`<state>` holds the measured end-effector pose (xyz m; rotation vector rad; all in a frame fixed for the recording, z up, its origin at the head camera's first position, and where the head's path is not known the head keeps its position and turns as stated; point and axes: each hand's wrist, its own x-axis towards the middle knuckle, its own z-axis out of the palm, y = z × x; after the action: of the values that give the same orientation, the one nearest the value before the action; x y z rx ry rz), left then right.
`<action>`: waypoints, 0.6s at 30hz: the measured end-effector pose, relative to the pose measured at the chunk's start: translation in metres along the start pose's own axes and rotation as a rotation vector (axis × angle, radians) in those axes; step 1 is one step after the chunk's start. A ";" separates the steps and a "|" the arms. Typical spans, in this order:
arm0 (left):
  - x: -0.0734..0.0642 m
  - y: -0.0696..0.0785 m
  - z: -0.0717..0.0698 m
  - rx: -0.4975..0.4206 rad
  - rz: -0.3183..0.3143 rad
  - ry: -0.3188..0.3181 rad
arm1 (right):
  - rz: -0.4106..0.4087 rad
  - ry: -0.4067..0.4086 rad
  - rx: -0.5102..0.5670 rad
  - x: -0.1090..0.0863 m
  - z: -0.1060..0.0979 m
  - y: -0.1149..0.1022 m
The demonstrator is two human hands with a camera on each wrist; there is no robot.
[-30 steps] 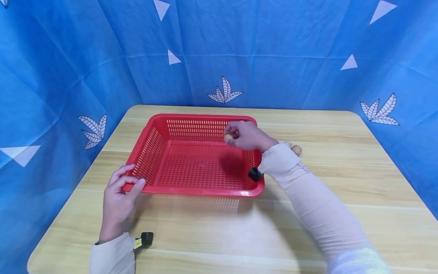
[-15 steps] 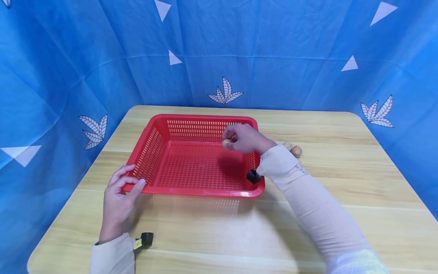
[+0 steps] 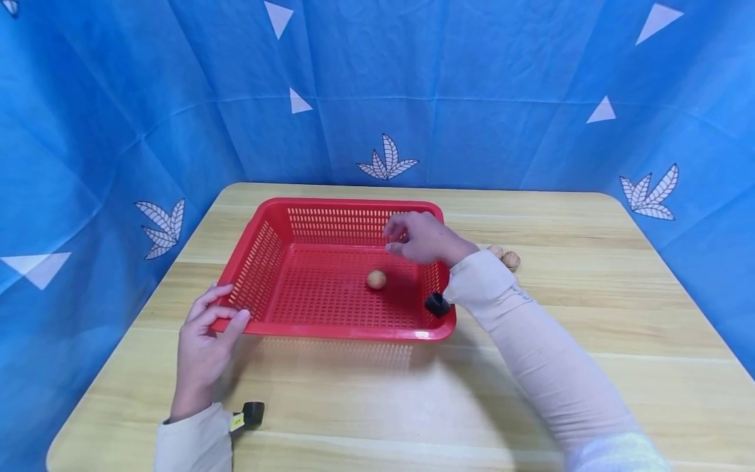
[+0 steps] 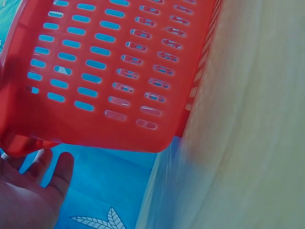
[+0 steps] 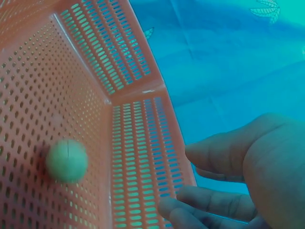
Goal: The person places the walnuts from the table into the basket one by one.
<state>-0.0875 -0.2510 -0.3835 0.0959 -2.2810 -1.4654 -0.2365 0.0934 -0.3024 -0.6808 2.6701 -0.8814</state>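
Note:
A red plastic basket (image 3: 348, 331) with slotted walls sits on the table. At its front left corner my left hand (image 3: 203, 347) holds the rim, thumb on top and fingers along the side; the left wrist view shows the fingertips (image 4: 62, 171) right at the rim. My right hand (image 3: 421, 239) is over the basket's right side, thumb and fingers apart with nothing between them. Below it, a light brown walnut (image 3: 376, 280) is on the perforated floor. In the right wrist view the same walnut (image 5: 67, 161) shows left of the loosely bent fingers (image 5: 214, 202).
Two more walnuts (image 3: 511, 261) lie on the wooden table (image 3: 590, 275) to the right of the basket, partly behind the right sleeve (image 3: 531, 334). A blue patterned cloth (image 3: 501, 85) hangs behind and beside the table.
My right hand has let go of the walnut, which has dropped to the basket floor. That hand has shifted only slightly. My left hand stays at the rim.

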 end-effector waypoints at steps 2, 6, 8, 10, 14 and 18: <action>0.000 0.000 0.000 0.004 -0.006 0.002 | 0.004 0.002 0.001 -0.002 -0.003 0.002; -0.001 -0.001 -0.001 0.002 -0.009 -0.007 | 0.027 0.015 -0.004 -0.007 -0.011 0.007; -0.002 -0.001 -0.002 0.006 -0.018 -0.010 | 0.026 0.024 -0.014 -0.010 -0.014 0.012; -0.003 -0.002 -0.004 0.015 -0.028 -0.008 | 0.023 0.036 -0.022 -0.013 -0.018 0.016; -0.002 -0.001 -0.003 0.008 -0.018 -0.008 | 0.011 0.088 -0.034 -0.020 -0.028 0.026; 0.000 -0.001 -0.001 -0.025 0.017 -0.010 | 0.023 0.141 -0.018 -0.027 -0.039 0.037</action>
<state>-0.0874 -0.2520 -0.3836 0.0617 -2.2650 -1.4881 -0.2405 0.1525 -0.2917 -0.6125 2.8069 -0.9326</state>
